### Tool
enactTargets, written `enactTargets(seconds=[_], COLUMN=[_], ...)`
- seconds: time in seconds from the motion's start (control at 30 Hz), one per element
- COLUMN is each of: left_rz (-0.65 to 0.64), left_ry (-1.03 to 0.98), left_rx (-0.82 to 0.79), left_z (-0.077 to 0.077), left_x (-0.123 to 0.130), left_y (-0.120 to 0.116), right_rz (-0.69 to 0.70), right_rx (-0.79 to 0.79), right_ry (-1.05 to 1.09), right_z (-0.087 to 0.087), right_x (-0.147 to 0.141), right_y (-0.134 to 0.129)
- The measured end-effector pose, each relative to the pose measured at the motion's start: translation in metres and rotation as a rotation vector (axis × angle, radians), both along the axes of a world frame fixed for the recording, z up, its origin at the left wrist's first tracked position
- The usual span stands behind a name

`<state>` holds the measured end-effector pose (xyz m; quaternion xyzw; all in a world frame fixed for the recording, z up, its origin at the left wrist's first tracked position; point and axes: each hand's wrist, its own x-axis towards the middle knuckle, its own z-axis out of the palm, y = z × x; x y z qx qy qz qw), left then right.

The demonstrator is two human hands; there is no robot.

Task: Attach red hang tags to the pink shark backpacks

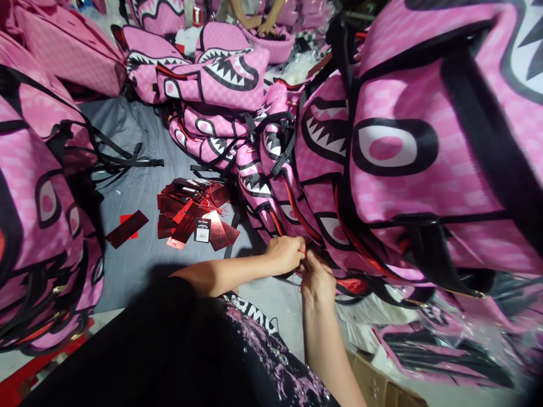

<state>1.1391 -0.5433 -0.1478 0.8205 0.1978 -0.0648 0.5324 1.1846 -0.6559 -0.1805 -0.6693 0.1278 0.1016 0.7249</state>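
Fingers of the left hand (285, 254) curl inward, the tips pressed together on a thin red strand (302, 252), which sits between both hands, close beside the lower part of the pink bags (322, 198). Just right, the right hand (318, 276) pinches it too, its other fingers partly hidden.

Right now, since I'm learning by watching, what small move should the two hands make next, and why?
Probably a gentle pull to draw the small red piece snug: the left hand and right hand both seem to pinch it, close beside the pink bags, while red tags lie apart on the grey cloth.
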Motion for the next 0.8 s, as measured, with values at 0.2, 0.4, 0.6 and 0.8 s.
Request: enactTargets(seconds=[0.2, 0.4, 0.6, 0.8], left_rz=[-0.015, -0.045, -0.055, -0.066], left_ry=[0.003, -0.011, -0.034, -0.052], left_rx=[0.025, 0.024, 0.068, 0.159], left_z=[-0.0019, -0.0010, -0.0048, -0.0101], left_x=[-0.0013, -0.0021, -0.0013, 0.0002], left_y=[0.0020, 0.0052, 0.0065, 0.0023], right_rz=[-0.007, -0.025, 0.030, 0.031], right_rx=[-0.019, -0.008, -0.020, 0.027], right_ry=[0.029, 0.054, 0.073, 0.082], right_z=[-0.0019, 0.0020, -0.0010, -0.0011], right_x=[-0.0007, -0.0018, 0.0000, -0.0010], right_y=[0.0017, 0.0037, 0.0023, 0.0035])
